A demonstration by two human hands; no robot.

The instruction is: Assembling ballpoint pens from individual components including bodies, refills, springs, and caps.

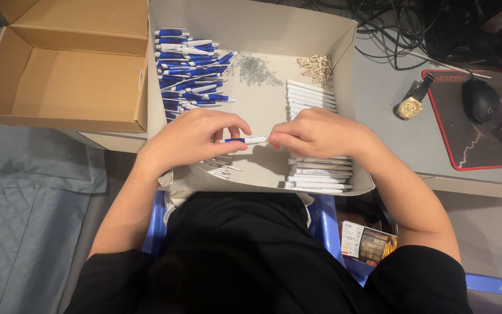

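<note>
A blue and white pen (pixel 246 140) is held level between both hands over a shallow cardboard tray (pixel 262 32). My left hand (pixel 196 135) pinches its blue end, and my right hand (pixel 316 132) grips its white end. At the tray's back left lies a heap of finished blue and white pens (pixel 188 64). White pen barrels (pixel 310 96) are stacked on the right, partly hidden under my right hand. Thin refills (pixel 221 168) lie below my left hand. Small metal springs (pixel 255 70) and a pile of tiny beige parts (pixel 316 67) sit at the back.
An empty open cardboard box (pixel 68 81) stands to the left. On the desk to the right are a gold wristwatch (pixel 411 104), a black mouse (pixel 479 99) on a red-edged mouse pad (pixel 466 148), and tangled cables (pixel 390 35). I sit on a blue chair (pixel 498 285).
</note>
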